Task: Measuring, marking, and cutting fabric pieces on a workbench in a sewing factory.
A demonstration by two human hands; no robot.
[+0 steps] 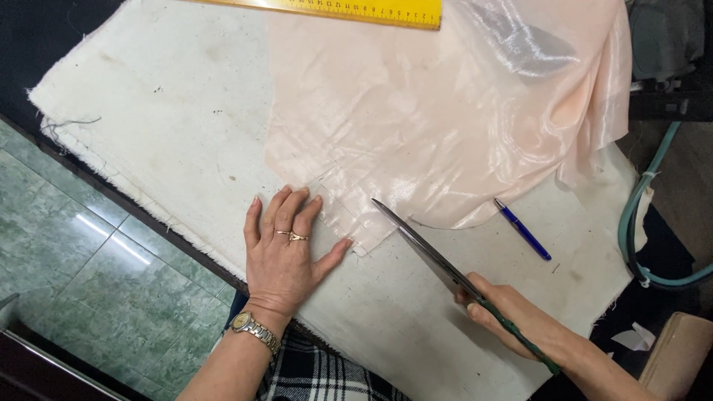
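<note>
A shiny pale pink fabric (445,111) lies spread on a white cloth-covered table (171,111). My left hand (286,249) presses flat on the table, fingers apart, its fingertips and thumb on the fabric's lower left corner; it wears rings and a wristwatch. My right hand (512,315) grips the green handles of large scissors (427,249). The long blades point up-left, their tip reaching the lower edge of the fabric beside my left thumb.
A yellow ruler (349,10) lies along the table's far edge. A blue pen (523,230) rests on the table right of the scissors. A teal hose (639,223) curves at the right. Green tiled floor (89,275) shows at the lower left.
</note>
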